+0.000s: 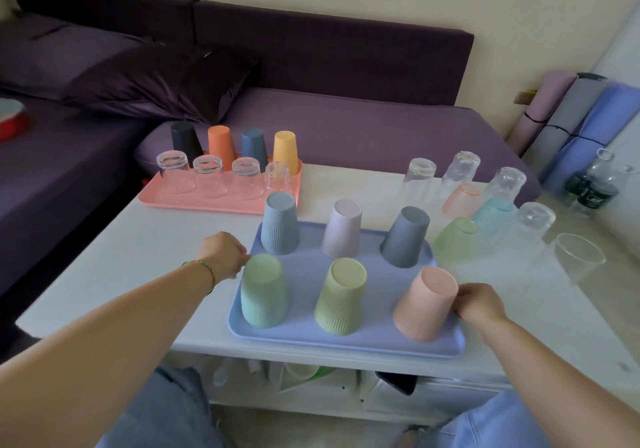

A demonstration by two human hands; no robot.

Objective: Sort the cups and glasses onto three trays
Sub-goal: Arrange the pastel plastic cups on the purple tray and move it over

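Cups fill the blue tray (311, 338) at the table's near edge: six, inverted. The left hand (225, 257) and right hand (479, 302) curl onto its side rims, so keep it level. Far left, the pink tray (214, 205) carries four cups and four glasses; far right stand roughly nine loose pieces.

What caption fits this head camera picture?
Both hands grip the blue tray of six upside-down pastel cups, left hand, right hand.
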